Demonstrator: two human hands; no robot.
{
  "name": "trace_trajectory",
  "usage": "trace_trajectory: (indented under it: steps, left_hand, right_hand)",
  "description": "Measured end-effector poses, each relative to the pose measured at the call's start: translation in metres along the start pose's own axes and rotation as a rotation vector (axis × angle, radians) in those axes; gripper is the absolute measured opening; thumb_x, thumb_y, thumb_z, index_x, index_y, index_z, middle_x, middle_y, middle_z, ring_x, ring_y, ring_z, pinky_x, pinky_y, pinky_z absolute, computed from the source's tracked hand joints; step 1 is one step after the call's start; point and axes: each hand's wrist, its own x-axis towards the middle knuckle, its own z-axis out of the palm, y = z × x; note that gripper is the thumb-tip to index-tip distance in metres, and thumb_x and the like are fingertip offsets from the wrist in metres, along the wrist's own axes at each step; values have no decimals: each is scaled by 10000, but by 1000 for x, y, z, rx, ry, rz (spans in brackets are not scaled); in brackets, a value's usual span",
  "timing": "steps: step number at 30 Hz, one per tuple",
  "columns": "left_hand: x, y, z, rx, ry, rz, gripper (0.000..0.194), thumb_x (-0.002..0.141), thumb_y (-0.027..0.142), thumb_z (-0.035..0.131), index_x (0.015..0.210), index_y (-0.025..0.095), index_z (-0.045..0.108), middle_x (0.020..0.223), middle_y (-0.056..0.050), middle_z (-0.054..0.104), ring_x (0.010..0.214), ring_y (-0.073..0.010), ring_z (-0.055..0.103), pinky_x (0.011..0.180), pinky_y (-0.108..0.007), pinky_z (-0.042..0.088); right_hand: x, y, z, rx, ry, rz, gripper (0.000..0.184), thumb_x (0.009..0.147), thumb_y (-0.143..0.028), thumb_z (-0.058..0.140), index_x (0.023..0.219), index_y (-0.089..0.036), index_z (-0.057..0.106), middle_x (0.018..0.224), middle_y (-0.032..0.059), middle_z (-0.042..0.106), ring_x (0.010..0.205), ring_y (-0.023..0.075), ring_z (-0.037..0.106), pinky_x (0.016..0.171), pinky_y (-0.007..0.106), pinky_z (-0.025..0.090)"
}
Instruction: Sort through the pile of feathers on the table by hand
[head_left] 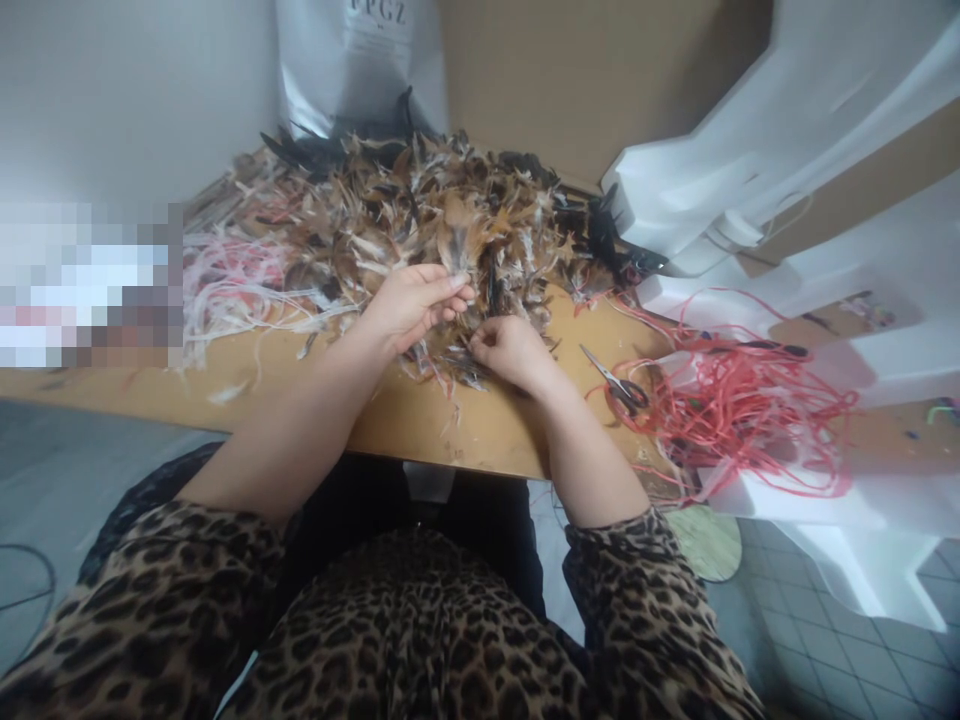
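Note:
A large pile of brown, black and white feathers covers the back of the wooden table. My left hand is over the front of the pile, its thumb and fingers pinched on the base of a brown-and-grey feather that points up and away from me. Lower and to the right, my right hand rests at the pile's front edge with its fingers closed. Whatever lies between those fingertips is too small to make out. Loose feathers lie on the tabletop just under both hands.
Scissors lie to the right, beside a tangle of pink-red strings on a white machine. White strings lie on the left. A silver bag stands behind the pile, and the machine's white body rises at right.

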Motion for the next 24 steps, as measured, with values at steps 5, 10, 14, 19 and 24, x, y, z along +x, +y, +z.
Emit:
trace_trajectory:
  steps: [5,10,14,19,24]
  left_hand:
    - [-1,1,1,-3,16,9,163,774,209,768,745,95,656,708,-27,711,533,-27,616,500,-109,466]
    - [-1,2,2,-26,12,13,141,776,190,759,738,95,662,701,-27,710,518,-21,604,493,-99,452]
    - [-3,4,4,-36,24,-12,132,785,175,751,741,91,659,694,-29,710,509,-22,599,492,-100,449]
    - [-6,-2,7,-45,-52,-100,85,819,148,715,795,70,690,761,-63,739,551,-46,642,495,-118,467]
    - [-6,-10,8,-51,-99,-165,69,830,126,701,824,58,706,805,-91,751,592,-63,668,508,-125,476]
  right_hand:
    - [-4,5,-18,425,-5,164,78,684,-248,654,664,-172,648,513,-33,534,456,82,429,449,226,318]
    - [-4,7,-36,821,12,170,207,632,-321,757,672,-152,644,530,-31,573,398,43,411,395,190,263]
    - [1,8,-37,1115,61,155,342,559,-378,840,664,-156,602,558,-51,569,384,19,394,382,175,237]
    - [7,2,-22,1277,173,163,431,516,-410,883,683,-167,568,556,-76,529,432,16,400,422,171,283]
    - [7,-4,-3,1156,331,96,329,631,-424,818,725,-171,629,492,-82,491,443,29,365,447,186,271]
